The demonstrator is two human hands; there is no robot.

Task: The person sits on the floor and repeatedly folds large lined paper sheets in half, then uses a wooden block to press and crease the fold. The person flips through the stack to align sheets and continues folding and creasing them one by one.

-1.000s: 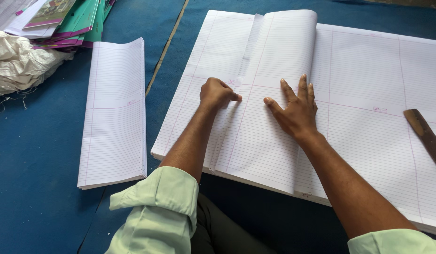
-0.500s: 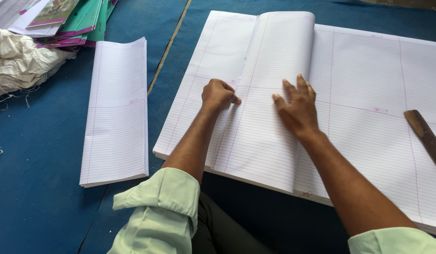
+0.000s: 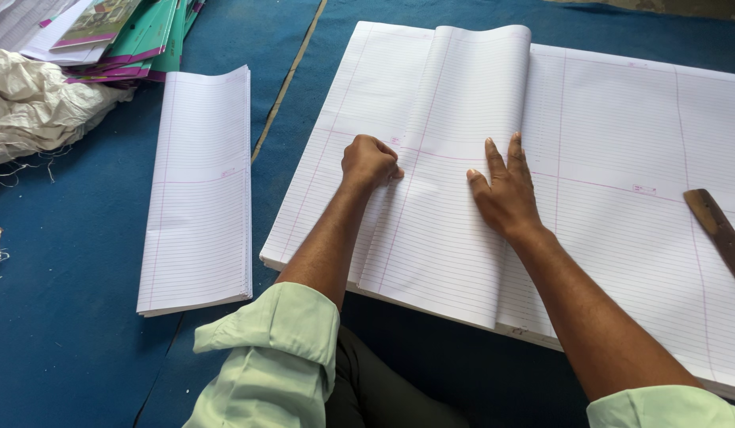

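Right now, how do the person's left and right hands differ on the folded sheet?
The left hand is a closed fist pressing near the fold's left edge; the right hand lies flat, fingers spread, nearer its right side. Both rest on the folded sheet of ruled paper.

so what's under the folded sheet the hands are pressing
Under the folded sheet, a large stack of ruled paper lies on the blue mat. The left hand and right hand press it; beneath is covered.

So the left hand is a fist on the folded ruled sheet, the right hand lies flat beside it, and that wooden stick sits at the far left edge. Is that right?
Not quite: in the head view the wooden stick lies at the far right edge, on the big ruled sheets. The rest holds: the left hand is a fist on the folded ruled sheet, and the right hand lies flat beside it.
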